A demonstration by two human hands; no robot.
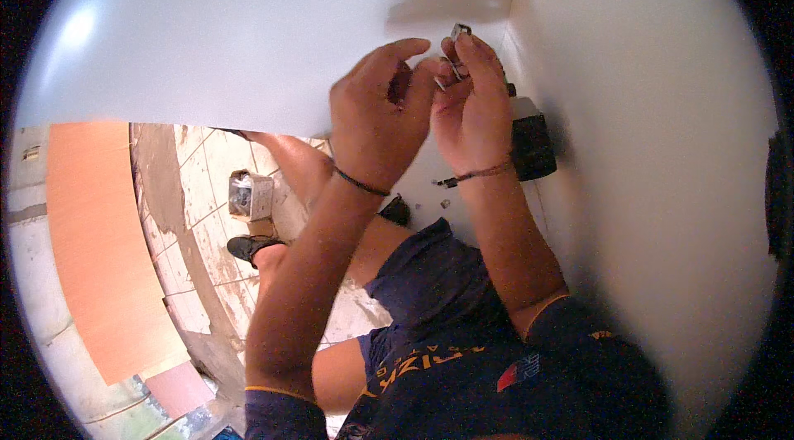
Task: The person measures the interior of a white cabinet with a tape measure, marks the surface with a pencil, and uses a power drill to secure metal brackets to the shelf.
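Pinching a small piece [461, 30], right hand [478, 105] curled

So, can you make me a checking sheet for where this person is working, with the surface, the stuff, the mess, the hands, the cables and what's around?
Surface: pale, smooth panel behind the hands.
Job's things: small metal-looking piece pinched in the right hand; exact kind unclear.
Clutter: tiny bits below the hands, too small to identify.
Hands: right hand grips the piece; left hand is close beside it, its grip unclear.
Cables: nothing seen.
Surroundings: orange sheet and open box with things inside, both to the left; dark boxy object beside the right wrist.
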